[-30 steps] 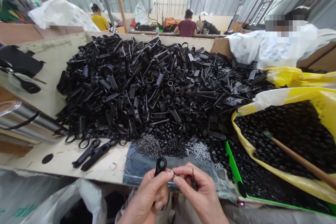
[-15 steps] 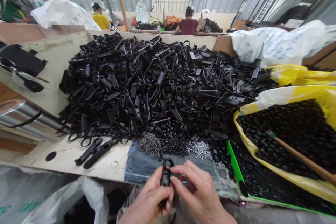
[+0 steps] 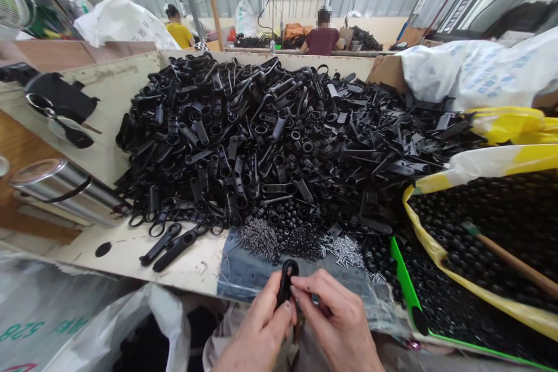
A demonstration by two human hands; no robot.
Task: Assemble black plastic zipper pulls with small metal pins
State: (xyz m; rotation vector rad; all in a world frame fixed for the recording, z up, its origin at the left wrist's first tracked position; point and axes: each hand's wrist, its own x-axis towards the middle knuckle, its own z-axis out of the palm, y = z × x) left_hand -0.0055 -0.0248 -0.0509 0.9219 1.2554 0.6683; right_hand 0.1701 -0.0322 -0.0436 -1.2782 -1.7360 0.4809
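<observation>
My left hand [image 3: 261,325] is closed around a black plastic handle with a ring end [image 3: 289,269], held upright at the bench's front edge. Beside it my right hand [image 3: 335,314] is pinched, thumb and forefinger touching the handle's right side just below the ring. Whatever sits between those fingertips is too small or hidden to name. Just beyond both hands, small grey springs [image 3: 260,238], small black round parts [image 3: 299,239] and silver pins [image 3: 342,250] lie in little heaps by a dark mat [image 3: 244,276].
A large heap of black handles [image 3: 235,145] fills the bench. Two longer handles [image 3: 174,250] lie at front left, near a steel flask [image 3: 65,186]. On the right are a green-edged tray [image 3: 403,279] and a yellow bag [image 3: 425,238] of black balls. Two people sit far back.
The handle has turned in my left hand, so its open inner side no longer faces me. My right fingertips stay at its side. The whole view has shifted slightly.
</observation>
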